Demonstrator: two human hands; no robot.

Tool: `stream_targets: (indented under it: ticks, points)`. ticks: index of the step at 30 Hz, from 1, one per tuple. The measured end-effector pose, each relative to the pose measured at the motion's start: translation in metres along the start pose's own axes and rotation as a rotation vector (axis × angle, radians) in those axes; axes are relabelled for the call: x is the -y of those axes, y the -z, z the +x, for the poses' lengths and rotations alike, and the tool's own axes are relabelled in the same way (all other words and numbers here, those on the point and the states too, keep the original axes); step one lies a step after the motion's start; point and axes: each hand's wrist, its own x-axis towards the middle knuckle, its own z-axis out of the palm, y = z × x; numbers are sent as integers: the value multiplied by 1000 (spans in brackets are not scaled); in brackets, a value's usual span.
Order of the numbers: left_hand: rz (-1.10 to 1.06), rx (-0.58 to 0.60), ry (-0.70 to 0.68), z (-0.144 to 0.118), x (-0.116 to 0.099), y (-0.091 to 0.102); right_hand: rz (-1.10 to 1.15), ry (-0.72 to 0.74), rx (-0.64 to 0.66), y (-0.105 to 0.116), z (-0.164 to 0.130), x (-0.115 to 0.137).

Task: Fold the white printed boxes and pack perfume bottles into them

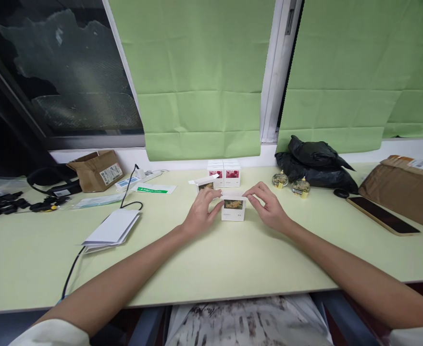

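A small white box (233, 209) with a yellow-brown picture on its front stands on the pale green table (204, 269). My left hand (201, 211) grips its left side and top flap. My right hand (269, 205) holds its right top edge. Just behind my left hand lies another white box (205, 183) with its flap open. Two white boxes with red pictures (224, 174) stand further back. Two round glass bottles with gold caps (291, 183) sit to the right of them.
A stack of folded white sheets (112, 229) lies at the left over a black cable (72, 266). A cardboard box (98, 169), black headphones and clips are at far left. A black plastic bag (317, 163), a phone (381, 215) and a brown parcel (404, 190) are at right.
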Motion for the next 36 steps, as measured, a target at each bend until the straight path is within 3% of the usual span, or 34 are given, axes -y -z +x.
stream_targets:
  ticks: [4, 10, 30, 36]
  points:
    - [-73, 17, -27, 0, -3, 5, 24, -2, -22, -3, -1, 0]
    - [-170, -8, 65, 0, -8, 6, -7, 22, 8, -6, -2, 0]
    - [-142, -53, 13, -1, -7, -5, -169, 80, -22, -12, -5, 1]
    - [-45, 37, -50, 0, -3, 2, -157, 64, -30, -12, -5, 1]
